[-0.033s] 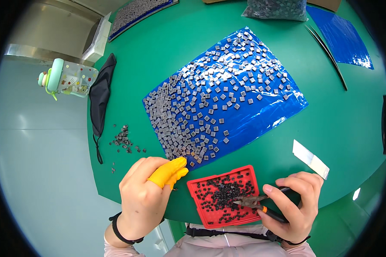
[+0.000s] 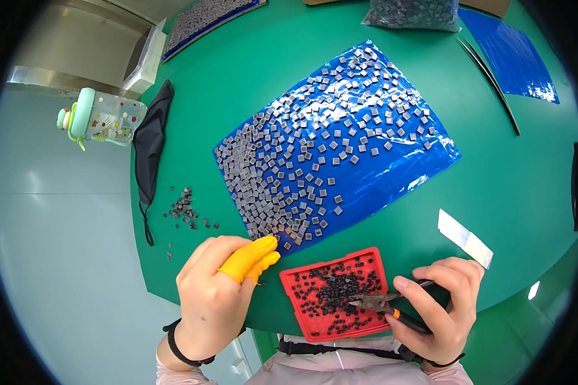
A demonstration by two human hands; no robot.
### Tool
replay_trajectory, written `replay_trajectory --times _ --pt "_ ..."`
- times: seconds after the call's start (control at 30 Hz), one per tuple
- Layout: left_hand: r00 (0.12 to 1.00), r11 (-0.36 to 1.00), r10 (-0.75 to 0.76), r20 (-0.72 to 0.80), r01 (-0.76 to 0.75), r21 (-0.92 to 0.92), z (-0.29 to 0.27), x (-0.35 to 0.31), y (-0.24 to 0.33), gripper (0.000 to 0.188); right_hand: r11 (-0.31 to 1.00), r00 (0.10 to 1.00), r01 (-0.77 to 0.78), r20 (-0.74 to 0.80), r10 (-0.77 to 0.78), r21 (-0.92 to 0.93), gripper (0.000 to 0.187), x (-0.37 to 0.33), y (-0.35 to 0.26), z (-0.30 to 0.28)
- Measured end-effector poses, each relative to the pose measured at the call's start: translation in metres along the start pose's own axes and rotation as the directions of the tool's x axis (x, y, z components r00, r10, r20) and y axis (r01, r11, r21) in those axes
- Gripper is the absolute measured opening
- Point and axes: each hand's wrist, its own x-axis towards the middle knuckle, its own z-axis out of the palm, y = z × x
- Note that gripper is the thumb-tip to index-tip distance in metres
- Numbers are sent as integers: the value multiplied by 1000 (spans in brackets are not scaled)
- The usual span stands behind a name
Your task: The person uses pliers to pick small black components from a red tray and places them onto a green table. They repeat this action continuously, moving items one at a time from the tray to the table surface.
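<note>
My left hand (image 2: 213, 289), with yellow finger cots (image 2: 244, 260) on its thumb and a finger, is closed in a pinch at the near corner of a blue film sheet (image 2: 359, 186). What lies between its fingertips is hidden. Many small grey square pieces (image 2: 244, 160) cover the sheet, crowded at its left side. My right hand (image 2: 443, 305) grips nippers (image 2: 374, 303) with dark handles and an orange band. Their jaws rest over a red tray (image 2: 289, 285) among small black bits (image 2: 337, 289).
Loose dark bits (image 2: 185, 206) lie left of the sheet, near a black face mask (image 2: 151, 151) and a bottle (image 2: 112, 119). A white blade-like strip (image 2: 464, 237), tweezers (image 2: 494, 83), another blue sheet (image 2: 510, 51), a bag of pieces (image 2: 414, 13) and a loaded tray (image 2: 209, 22) surround it.
My left hand has shifted very slightly left. My right hand and the nippers have not visibly moved.
</note>
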Motion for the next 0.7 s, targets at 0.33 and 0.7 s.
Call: replay_trajectory --times 0.33,0.7 --pt "1000 999 1 -10 0 38 0 -2 2 34 1000 1000 0 -2 0 5 57 0 0 0" --pt "1000 997 28 -2 -28 73 0 -1 4 38 1000 1000 -17 -2 17 14 56 0 0 0"
